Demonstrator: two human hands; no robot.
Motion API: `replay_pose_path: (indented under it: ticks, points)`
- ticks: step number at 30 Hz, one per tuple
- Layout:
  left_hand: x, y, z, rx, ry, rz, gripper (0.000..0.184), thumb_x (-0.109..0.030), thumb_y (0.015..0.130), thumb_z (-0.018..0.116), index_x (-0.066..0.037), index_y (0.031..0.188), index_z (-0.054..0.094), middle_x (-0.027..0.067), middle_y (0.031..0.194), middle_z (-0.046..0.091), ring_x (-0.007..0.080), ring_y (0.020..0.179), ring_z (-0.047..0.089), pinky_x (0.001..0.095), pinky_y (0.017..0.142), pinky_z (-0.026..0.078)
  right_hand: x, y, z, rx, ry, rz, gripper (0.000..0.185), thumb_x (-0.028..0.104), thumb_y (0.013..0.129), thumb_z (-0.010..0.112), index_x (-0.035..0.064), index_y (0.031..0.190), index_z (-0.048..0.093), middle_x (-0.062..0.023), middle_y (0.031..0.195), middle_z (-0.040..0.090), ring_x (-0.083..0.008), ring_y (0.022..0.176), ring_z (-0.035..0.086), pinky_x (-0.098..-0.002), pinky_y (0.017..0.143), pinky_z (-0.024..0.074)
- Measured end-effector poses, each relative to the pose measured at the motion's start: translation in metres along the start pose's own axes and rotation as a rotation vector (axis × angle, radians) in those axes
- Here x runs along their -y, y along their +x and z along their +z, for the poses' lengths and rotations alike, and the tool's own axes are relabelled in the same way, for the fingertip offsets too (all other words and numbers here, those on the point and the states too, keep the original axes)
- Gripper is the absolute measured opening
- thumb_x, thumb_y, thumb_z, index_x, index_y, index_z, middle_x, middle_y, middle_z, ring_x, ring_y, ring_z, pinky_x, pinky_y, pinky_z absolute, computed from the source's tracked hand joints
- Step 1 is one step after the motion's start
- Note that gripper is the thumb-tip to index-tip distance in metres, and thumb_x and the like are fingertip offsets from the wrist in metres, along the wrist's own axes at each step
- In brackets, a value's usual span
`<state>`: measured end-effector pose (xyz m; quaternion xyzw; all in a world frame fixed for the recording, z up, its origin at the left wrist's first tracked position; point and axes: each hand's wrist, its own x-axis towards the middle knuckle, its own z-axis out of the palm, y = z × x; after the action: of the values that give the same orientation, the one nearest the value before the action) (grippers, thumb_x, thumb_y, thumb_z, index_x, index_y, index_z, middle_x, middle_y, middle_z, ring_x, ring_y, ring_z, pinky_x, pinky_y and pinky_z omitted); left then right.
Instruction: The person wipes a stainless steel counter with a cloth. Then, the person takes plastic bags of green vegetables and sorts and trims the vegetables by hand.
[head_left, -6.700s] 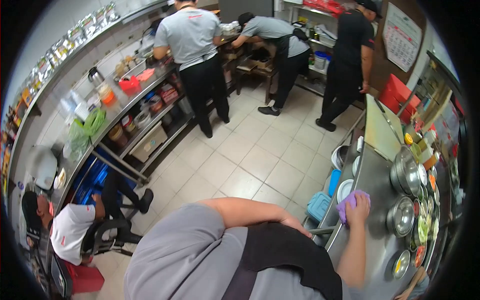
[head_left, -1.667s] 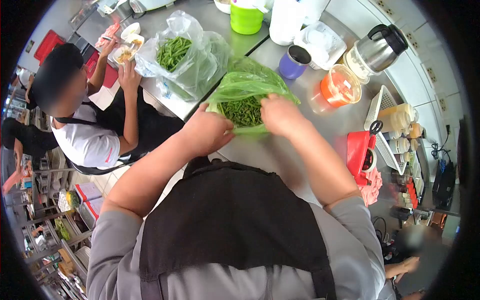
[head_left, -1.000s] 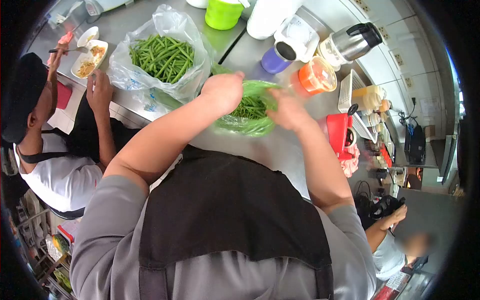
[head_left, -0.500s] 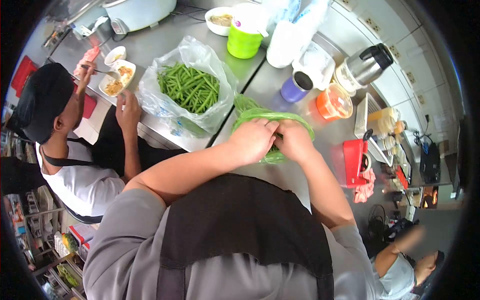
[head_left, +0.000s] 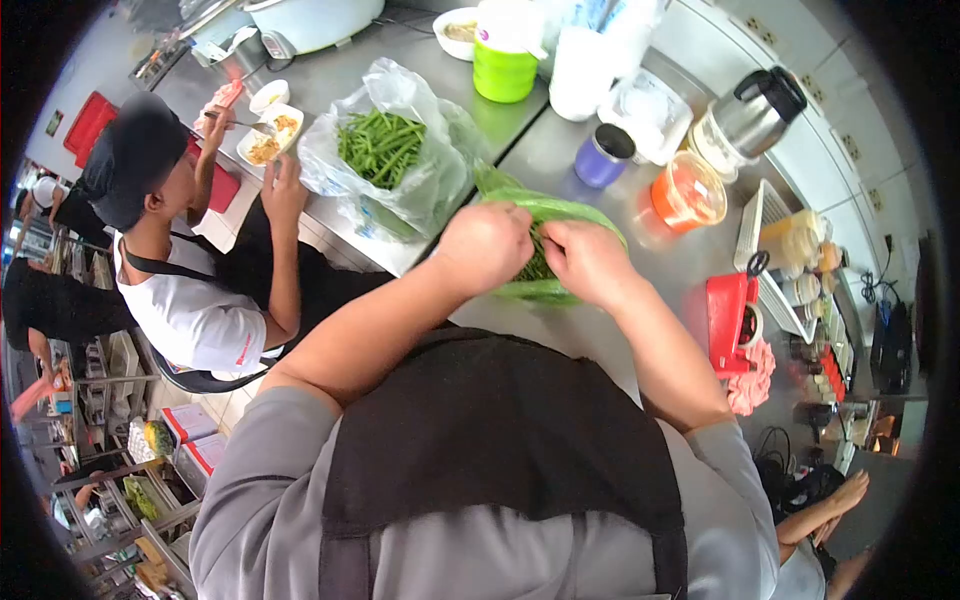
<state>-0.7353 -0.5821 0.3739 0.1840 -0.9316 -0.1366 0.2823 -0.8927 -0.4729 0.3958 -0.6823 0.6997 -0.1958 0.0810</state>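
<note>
A green plastic bag (head_left: 560,208) lies on the steel counter in front of me, with thin green pieces (head_left: 537,262) showing inside its mouth. My left hand (head_left: 486,246) is closed at the left of the bag's near side. My right hand (head_left: 585,260), also closed, is at the right of the opening, a small gap from the left. Both seem to grip the bag's edge, though my fingers partly hide what is in them. To the left, a clear plastic bag (head_left: 455,150) stands open, holding cut green beans (head_left: 380,148).
A co-worker (head_left: 190,270) sits at the left, eating from a white dish (head_left: 285,128). A purple cup (head_left: 603,157), an orange-filled tub (head_left: 688,192), a thermos jug (head_left: 752,118) and a red tape dispenser (head_left: 730,322) stand to the right. A green container (head_left: 503,72) is behind.
My hands, together at the bag's mouth before, have drawn apart, and more of the contents shows between them. The view has shifted a little. The co-worker still holds the utensil over the dish.
</note>
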Motion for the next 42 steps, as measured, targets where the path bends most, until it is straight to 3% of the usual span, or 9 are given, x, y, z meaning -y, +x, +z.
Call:
replay_pose_path:
  ticks: [3,6,9,14,20,29,37,41,42]
  points:
    - [-0.009,0.005,-0.010,-0.103,-0.179,-0.099,0.006,-0.009,0.079,0.063,-0.003,0.078,0.065,0.0170,0.078,0.065,0.0393,0.074,0.063,0.0433,0.068,0.052,0.001,-0.003,-0.005,0.016,0.154,0.061,0.014,0.012,0.089,0.061,0.0057,0.099,0.067,-0.0129,0.084,0.069,-0.0309,0.079,0.067,-0.0399,0.070,0.0521]
    - [-0.001,0.014,-0.014,-0.085,-0.516,-0.497,0.016,-0.013,0.090,0.057,-0.002,0.084,0.066,0.0083,0.071,0.064,0.0169,0.063,0.061,0.0314,0.061,0.050,-0.020,-0.009,0.013,0.006,0.587,0.144,0.017,0.013,0.100,0.055,0.0010,0.107,0.065,-0.0056,0.094,0.070,-0.0161,0.086,0.068,-0.0315,0.073,0.0550]
    - [0.008,0.010,-0.029,0.177,-0.897,-0.744,0.017,-0.016,0.092,0.055,-0.003,0.089,0.065,0.0036,0.073,0.063,0.0121,0.063,0.058,0.0273,0.060,0.048,-0.010,-0.010,-0.003,-0.115,1.157,0.380,0.018,0.015,0.101,0.055,0.0038,0.111,0.065,-0.0053,0.101,0.070,-0.0173,0.088,0.069,-0.0306,0.070,0.0559]
    - [-0.006,-0.004,-0.018,0.402,-1.238,-0.852,0.020,-0.022,0.092,0.058,-0.005,0.102,0.062,0.0042,0.093,0.065,0.0113,0.077,0.058,0.0270,0.067,0.047,-0.003,-0.014,-0.025,-0.198,1.493,0.470,0.020,0.015,0.104,0.051,0.0036,0.119,0.056,-0.0095,0.104,0.064,-0.0231,0.096,0.068,-0.0346,0.075,0.0583]
    - [-0.023,-0.010,-0.012,0.493,-1.228,-0.754,0.020,-0.022,0.093,0.061,-0.005,0.102,0.066,0.0020,0.086,0.066,0.0100,0.071,0.058,0.0257,0.063,0.048,-0.004,-0.019,-0.018,-0.224,1.588,0.427,0.021,0.016,0.104,0.050,0.0038,0.121,0.053,-0.0105,0.107,0.063,-0.0256,0.100,0.068,-0.0369,0.079,0.0575]
    - [-0.011,-0.023,0.000,0.300,-1.281,-0.713,0.015,-0.021,0.090,0.063,-0.007,0.085,0.065,0.0027,0.077,0.066,0.0094,0.064,0.056,0.0254,0.056,0.046,0.010,-0.023,-0.012,-0.243,1.533,0.456,0.023,0.021,0.104,0.051,0.0072,0.123,0.052,-0.0122,0.113,0.062,-0.0268,0.101,0.067,-0.0384,0.082,0.0567]
    - [-0.002,-0.010,-0.030,-0.093,-1.919,-0.721,0.005,-0.010,0.088,0.056,-0.008,0.083,0.055,0.0033,0.073,0.056,0.0079,0.059,0.044,0.0227,0.053,0.034,0.068,0.008,-0.049,-0.530,1.344,0.029,0.023,0.015,0.105,0.047,0.0042,0.124,0.052,-0.0149,0.114,0.064,-0.0270,0.100,0.067,-0.0360,0.080,0.0581]
    - [0.000,-0.007,-0.022,0.059,-1.400,-0.741,0.015,-0.016,0.088,0.052,-0.008,0.075,0.055,0.0000,0.068,0.053,0.0088,0.054,0.042,0.0244,0.050,0.034,0.117,0.038,-0.092,-0.601,1.008,-0.374,0.024,0.008,0.104,0.047,0.0016,0.125,0.054,-0.0158,0.115,0.065,-0.0256,0.106,0.066,-0.0350,0.085,0.0563]
    - [-0.002,-0.006,-0.013,0.044,-1.186,-0.716,0.021,-0.019,0.086,0.052,-0.005,0.073,0.059,0.0069,0.064,0.059,0.0184,0.051,0.047,0.0319,0.051,0.041,0.131,0.049,-0.097,-0.605,0.922,-0.467,0.024,0.007,0.103,0.048,0.0012,0.126,0.055,-0.0160,0.116,0.065,-0.0249,0.107,0.066,-0.0347,0.087,0.0555]
